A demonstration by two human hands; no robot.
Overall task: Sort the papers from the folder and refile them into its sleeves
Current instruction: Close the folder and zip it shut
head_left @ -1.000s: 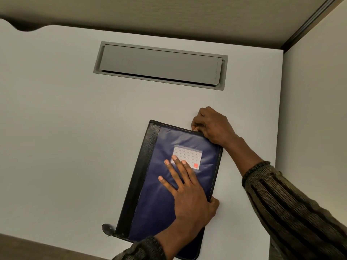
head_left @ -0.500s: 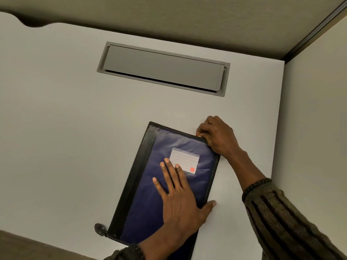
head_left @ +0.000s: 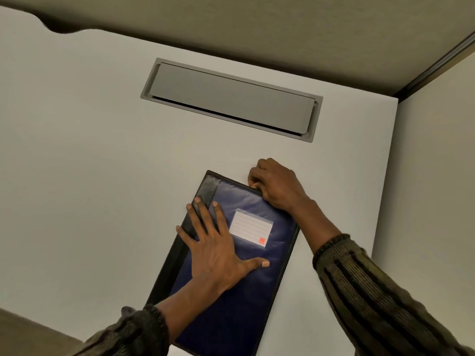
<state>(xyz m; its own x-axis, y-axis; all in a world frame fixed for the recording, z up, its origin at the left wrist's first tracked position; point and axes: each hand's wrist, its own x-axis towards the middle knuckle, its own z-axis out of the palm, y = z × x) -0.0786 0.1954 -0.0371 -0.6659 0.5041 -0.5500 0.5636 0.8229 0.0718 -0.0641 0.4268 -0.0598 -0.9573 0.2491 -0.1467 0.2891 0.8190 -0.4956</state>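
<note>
Working at a white desk point(head_left: 90, 176) with a dark blue folder point(head_left: 239, 299), lying closed and flat on the desk's near right part, its far end leaning right. Pressing down on the cover with the left hand point(head_left: 213, 253): palm flat, fingers point(head_left: 203, 217) straight and spread wide, tips reaching onto the black spine strip point(head_left: 209, 187) along the folder's left side, thumb stretching right across the blue. Gripping the folder's far right corner with the right hand point(head_left: 277, 186): fingers curled tight, pinching at the top edge; failing to make out the thing being pinched there. Noting a lined white label point(head_left: 250, 227) with a small red square, sitting in a clear pocket on the cover between the two hands. Noting a grey hatch lid point(head_left: 231, 98) set into the desk beyond the folder, well apart from it. Wearing dark striped knit sleeves point(head_left: 372, 291) on both forearms. Facing a pale partition wall point(head_left: 437, 163) at the desk's right edge.
</note>
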